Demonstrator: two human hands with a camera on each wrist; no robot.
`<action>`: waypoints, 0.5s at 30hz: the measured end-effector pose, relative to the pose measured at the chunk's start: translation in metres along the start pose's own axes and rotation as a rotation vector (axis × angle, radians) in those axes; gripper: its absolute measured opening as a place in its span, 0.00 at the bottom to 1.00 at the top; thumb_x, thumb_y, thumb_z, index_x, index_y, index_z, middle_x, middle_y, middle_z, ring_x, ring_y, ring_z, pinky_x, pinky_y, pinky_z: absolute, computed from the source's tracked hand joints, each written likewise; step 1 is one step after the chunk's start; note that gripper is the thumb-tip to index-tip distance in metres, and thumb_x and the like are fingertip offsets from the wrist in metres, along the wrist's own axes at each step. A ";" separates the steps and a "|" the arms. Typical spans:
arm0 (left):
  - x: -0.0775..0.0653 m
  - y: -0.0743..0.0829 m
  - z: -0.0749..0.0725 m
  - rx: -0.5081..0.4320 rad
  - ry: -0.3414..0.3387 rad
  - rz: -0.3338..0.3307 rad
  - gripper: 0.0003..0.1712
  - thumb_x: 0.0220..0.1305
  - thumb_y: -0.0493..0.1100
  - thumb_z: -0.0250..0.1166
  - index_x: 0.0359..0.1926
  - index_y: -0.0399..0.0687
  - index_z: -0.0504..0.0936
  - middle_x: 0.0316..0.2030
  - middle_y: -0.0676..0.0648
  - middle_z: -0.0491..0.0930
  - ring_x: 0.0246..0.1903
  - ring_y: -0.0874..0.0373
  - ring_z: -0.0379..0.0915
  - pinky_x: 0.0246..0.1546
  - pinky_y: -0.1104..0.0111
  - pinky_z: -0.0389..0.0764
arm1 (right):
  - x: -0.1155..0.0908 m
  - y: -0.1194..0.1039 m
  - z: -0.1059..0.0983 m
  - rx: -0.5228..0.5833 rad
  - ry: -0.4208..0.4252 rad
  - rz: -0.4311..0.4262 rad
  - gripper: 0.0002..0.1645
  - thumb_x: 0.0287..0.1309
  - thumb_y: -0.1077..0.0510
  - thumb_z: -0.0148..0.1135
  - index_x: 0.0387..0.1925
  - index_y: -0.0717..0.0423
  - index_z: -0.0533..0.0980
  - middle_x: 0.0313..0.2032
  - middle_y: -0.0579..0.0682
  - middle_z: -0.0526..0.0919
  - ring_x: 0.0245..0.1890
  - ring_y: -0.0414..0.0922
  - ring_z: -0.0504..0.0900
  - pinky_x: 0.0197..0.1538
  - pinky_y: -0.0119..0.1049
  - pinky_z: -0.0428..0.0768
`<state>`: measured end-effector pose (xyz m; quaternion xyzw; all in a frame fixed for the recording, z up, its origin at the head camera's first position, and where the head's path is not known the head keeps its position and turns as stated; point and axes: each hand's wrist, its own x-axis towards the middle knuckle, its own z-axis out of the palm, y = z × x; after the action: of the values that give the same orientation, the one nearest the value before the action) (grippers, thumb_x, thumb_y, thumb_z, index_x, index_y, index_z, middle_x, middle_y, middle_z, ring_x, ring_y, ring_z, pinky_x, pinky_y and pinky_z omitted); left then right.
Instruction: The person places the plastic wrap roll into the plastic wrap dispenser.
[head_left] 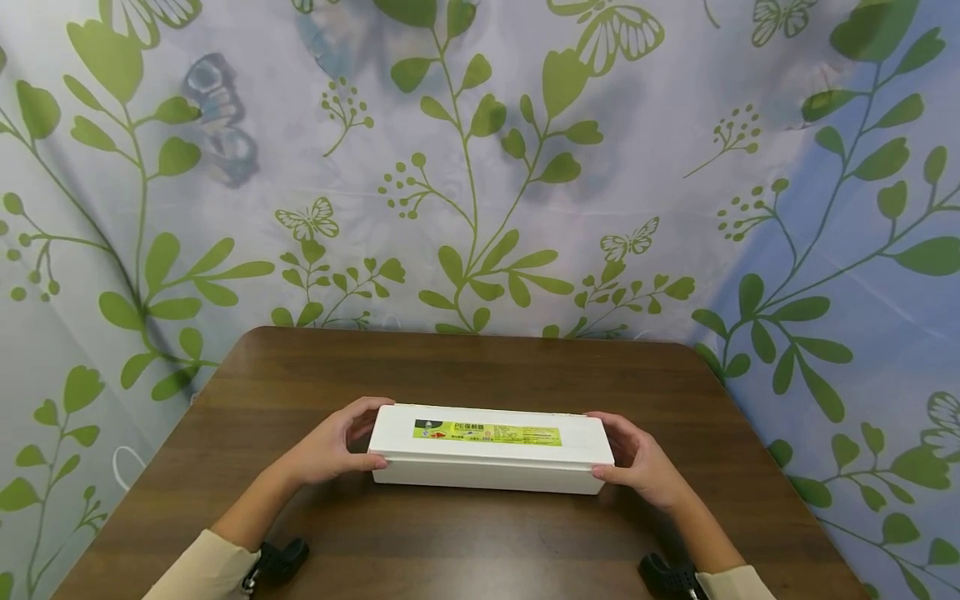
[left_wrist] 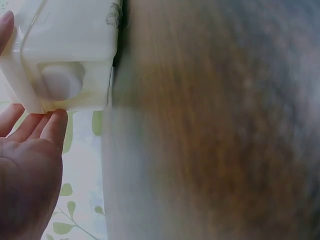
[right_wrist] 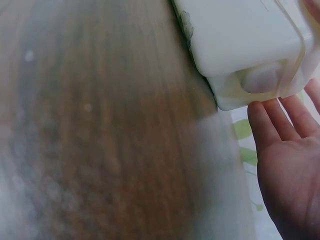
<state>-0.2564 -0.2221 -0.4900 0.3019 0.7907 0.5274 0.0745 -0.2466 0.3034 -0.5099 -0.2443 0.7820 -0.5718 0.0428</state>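
A long white cling film box (head_left: 487,477) lies across the table, a yellow-green label (head_left: 487,432) on its lid. My left hand (head_left: 330,446) grips the box's left end, thumb at the front edge and fingers at the back. At the opposite end, my right hand (head_left: 645,468) holds on in the same way. Each wrist view shows an end of the box, with a pale round roll end (left_wrist: 62,81) visible in an opening in the side. The lid appears closed.
The dark brown wooden table (head_left: 465,367) has rounded far corners. Behind it and along both sides hangs a pale curtain (head_left: 517,200) printed with green leaves and butterflies. Black straps (head_left: 281,562) are on both wrists.
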 end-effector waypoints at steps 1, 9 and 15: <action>0.000 0.000 0.000 0.003 0.002 0.000 0.46 0.54 0.43 0.80 0.71 0.48 0.67 0.67 0.45 0.71 0.67 0.54 0.70 0.65 0.80 0.68 | 0.000 0.000 0.000 0.001 -0.003 0.000 0.45 0.55 0.68 0.73 0.73 0.58 0.64 0.67 0.64 0.73 0.60 0.37 0.79 0.59 0.27 0.79; -0.002 0.002 -0.001 0.036 -0.015 0.000 0.46 0.55 0.44 0.80 0.71 0.47 0.66 0.67 0.44 0.70 0.68 0.47 0.69 0.67 0.75 0.69 | 0.005 -0.004 -0.005 -0.003 -0.096 -0.019 0.44 0.56 0.69 0.72 0.72 0.60 0.63 0.65 0.64 0.72 0.61 0.36 0.78 0.59 0.28 0.79; 0.000 0.008 -0.007 0.068 -0.042 0.003 0.47 0.55 0.45 0.80 0.71 0.46 0.66 0.68 0.42 0.71 0.69 0.42 0.68 0.68 0.57 0.72 | 0.008 -0.007 -0.013 -0.010 -0.166 -0.029 0.48 0.54 0.68 0.72 0.74 0.62 0.61 0.68 0.61 0.71 0.62 0.37 0.77 0.58 0.31 0.80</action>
<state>-0.2561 -0.2256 -0.4797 0.3162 0.8060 0.4939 0.0800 -0.2563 0.3099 -0.4974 -0.3021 0.7751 -0.5462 0.0978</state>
